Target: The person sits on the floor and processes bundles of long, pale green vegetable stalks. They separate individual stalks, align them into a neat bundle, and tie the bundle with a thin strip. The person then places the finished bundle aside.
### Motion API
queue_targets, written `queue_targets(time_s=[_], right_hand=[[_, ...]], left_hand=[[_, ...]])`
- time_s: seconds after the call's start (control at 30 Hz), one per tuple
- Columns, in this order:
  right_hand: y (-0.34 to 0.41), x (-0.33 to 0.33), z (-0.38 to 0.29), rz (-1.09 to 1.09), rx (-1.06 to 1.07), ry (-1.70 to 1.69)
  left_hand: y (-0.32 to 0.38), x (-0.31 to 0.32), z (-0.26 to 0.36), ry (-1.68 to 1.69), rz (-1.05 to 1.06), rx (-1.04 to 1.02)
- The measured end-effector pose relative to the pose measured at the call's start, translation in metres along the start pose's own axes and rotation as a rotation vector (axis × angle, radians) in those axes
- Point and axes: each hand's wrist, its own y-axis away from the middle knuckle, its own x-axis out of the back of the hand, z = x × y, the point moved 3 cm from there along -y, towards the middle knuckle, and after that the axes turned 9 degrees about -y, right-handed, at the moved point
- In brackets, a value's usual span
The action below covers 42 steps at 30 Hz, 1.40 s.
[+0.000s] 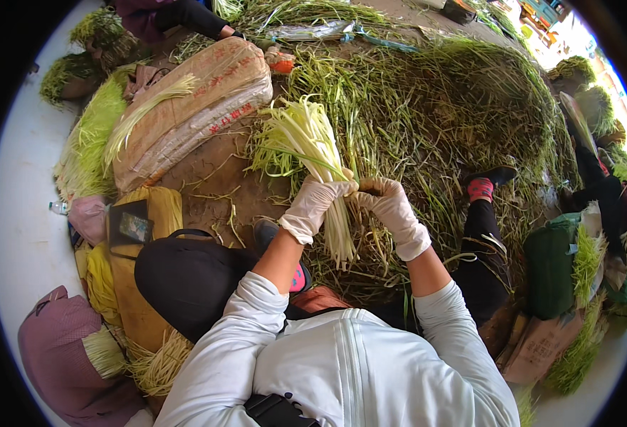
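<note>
A bunch of pale yellow-green leafy stalks (313, 133), probably chives, is gripped in my gloved left hand (321, 200). Its leafy tops fan out away from me, and the pale stalk ends (340, 235) hang below my fist. One greener strand (321, 159) lies across the bunch and runs toward my left thumb. My right hand (391, 205), also in a white glove, has its fingers curled and pinched at that strand's end, right beside the left thumb. The right fingertips partly hide what lies between them.
A heap of loose green leaves (431, 107) covers the ground ahead. Stuffed woven sacks (196, 101) lie at left with a few stalks on top. A phone (134, 228) rests on a yellow bundle (166, 208). At right is a green bundle (551, 267). Another person's arm (196, 18) shows at upper left.
</note>
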Motion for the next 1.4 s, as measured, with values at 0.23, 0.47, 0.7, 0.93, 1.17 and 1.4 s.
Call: queue_targets(time_s=[0.23,0.47,0.7,0.93,1.17,1.4], right_hand=[[0.005,-0.001,-0.004,0.022,0.069,-0.109],[0.015,0.004,-0.007,0.161,0.114,-0.222],[0.041,0.122,0.035,0.241,0.441,1.015],[0.043,0.198,0.037,0.141,-0.407,1.566],[-0.008,-0.009,-0.021,-0.356,0.452,0.18],[0.054,0.024,0.01,-0.056,0.003,0.561]], left_hand=[[-0.001,0.01,0.001,0.08,0.023,0.079],[-0.001,0.01,0.007,0.096,0.092,0.035],[-0.011,0.055,0.027,0.346,0.176,-0.096],[-0.01,0.064,0.034,0.441,0.275,-0.088],[-0.007,0.038,0.024,0.296,0.178,-0.037],[-0.009,0.056,0.049,0.21,0.15,-0.073]])
